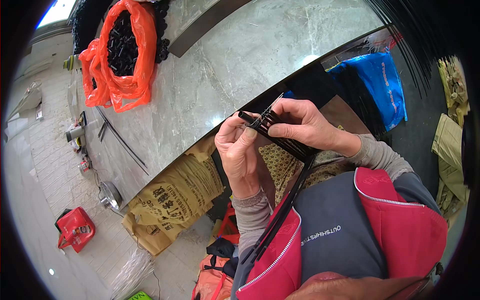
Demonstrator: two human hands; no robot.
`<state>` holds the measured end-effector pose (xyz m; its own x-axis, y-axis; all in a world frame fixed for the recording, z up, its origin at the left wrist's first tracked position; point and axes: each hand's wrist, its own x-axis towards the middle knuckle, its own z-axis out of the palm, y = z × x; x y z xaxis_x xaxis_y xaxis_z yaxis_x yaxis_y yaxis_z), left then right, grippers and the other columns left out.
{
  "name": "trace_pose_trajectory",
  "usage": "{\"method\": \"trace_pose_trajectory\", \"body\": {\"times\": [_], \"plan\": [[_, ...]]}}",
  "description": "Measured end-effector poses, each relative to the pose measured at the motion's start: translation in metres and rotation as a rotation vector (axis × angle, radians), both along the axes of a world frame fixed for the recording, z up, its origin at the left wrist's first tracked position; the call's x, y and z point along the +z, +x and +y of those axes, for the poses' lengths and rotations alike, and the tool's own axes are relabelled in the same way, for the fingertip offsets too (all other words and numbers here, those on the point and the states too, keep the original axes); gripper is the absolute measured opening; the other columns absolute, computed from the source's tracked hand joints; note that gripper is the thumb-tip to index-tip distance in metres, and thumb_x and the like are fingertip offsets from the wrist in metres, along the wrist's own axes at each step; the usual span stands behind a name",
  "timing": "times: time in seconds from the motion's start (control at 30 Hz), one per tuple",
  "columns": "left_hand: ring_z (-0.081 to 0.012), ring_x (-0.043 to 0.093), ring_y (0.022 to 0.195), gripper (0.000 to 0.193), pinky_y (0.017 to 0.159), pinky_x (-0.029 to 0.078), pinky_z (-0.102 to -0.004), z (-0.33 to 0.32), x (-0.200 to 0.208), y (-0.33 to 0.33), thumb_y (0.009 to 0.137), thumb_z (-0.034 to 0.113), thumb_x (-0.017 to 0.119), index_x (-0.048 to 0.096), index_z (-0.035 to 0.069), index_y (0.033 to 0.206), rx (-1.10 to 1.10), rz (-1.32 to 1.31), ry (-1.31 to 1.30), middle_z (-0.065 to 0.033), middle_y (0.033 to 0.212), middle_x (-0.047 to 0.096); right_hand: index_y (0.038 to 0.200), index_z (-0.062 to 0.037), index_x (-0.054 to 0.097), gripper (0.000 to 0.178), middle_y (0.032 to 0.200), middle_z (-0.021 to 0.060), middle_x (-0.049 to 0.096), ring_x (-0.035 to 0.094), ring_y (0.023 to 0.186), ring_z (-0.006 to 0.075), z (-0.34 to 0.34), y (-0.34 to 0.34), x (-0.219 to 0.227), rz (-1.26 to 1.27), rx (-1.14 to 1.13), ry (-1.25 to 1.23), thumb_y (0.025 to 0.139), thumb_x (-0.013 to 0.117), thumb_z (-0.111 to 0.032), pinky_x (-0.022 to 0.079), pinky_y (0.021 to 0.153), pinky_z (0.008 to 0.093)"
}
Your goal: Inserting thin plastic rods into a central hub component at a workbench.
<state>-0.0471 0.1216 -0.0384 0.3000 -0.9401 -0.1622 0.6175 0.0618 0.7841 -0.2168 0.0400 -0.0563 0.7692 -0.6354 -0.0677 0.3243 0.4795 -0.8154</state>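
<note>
My left hand (239, 150) pinches the upper end of a row of thin black strips (290, 145) between thumb and fingers. A short black tube end (245, 116) sticks out beside its fingertips. My right hand (309, 127) is closed on the other side of the row, its thumb and forefinger pressed together on the strips. Several thin metallic wires (272, 106) stick up between the two hands. Longer black strips (282, 217) hang from the row across my front. The exact grip at the fingertips is partly hidden.
A grey marble-look table (210, 75) lies beyond my hands, its edge close to them. On it stands an orange plastic bag (142, 75) of small black pieces, near a dark metal bar (200, 27) and loose black strips (122, 142). Below are brown paper sacks (175, 195) and a blue bag (395, 95).
</note>
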Motion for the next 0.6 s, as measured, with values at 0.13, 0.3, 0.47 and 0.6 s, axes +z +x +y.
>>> {"method": "trace_pose_trajectory", "body": {"times": [0.13, 0.3, 0.47, 0.6], "plan": [[-0.0231, 0.066, 0.098, 0.027, 0.091, 0.052, -0.0337, -0.003, -0.001, 0.002, 0.081, -0.008, 0.072, 0.067, -0.003, 0.108, -0.039, 0.010, -0.030, -0.0162, 0.104, 0.068, 0.100, -0.0020, 0.060, 0.011, 0.095, -0.0035, 0.058, 0.053, 0.087, 0.0027, -0.002, 0.000, 0.000, 0.011, 0.015, -0.010, 0.092, 0.068, -0.003, 0.046, 0.076, 0.0208], [-0.0221, 0.066, 0.095, 0.023, 0.090, 0.051, -0.0326, -0.010, -0.003, 0.000, 0.080, -0.006, 0.073, 0.068, -0.003, 0.102, -0.062, -0.008, -0.036, -0.0148, 0.101, 0.067, 0.098, -0.0027, 0.059, 0.012, 0.092, -0.0037, 0.058, 0.053, 0.085, 0.0025, -0.007, -0.002, -0.001, 0.041, 0.047, 0.040, 0.091, 0.069, -0.004, 0.046, 0.074, 0.0206], [-0.0210, 0.065, 0.092, 0.020, 0.088, 0.051, -0.0318, -0.015, -0.006, 0.000, 0.079, -0.006, 0.074, 0.069, -0.002, 0.098, -0.125, 0.021, -0.073, -0.0130, 0.100, 0.065, 0.098, -0.0041, 0.057, 0.017, 0.090, -0.0037, 0.057, 0.052, 0.083, 0.0029, -0.010, -0.003, -0.002, -0.012, 0.059, 0.062, 0.089, 0.072, -0.005, 0.046, 0.074, 0.0213], [-0.0209, 0.063, 0.091, 0.020, 0.089, 0.051, -0.0326, -0.019, -0.012, 0.005, 0.079, -0.006, 0.074, 0.069, -0.002, 0.098, -0.170, 0.066, -0.069, -0.0124, 0.098, 0.065, 0.098, -0.0046, 0.056, 0.018, 0.089, -0.0038, 0.056, 0.052, 0.082, 0.0032, -0.006, 0.000, -0.004, -0.023, 0.019, 0.015, 0.089, 0.072, -0.005, 0.045, 0.073, 0.0212]]}}
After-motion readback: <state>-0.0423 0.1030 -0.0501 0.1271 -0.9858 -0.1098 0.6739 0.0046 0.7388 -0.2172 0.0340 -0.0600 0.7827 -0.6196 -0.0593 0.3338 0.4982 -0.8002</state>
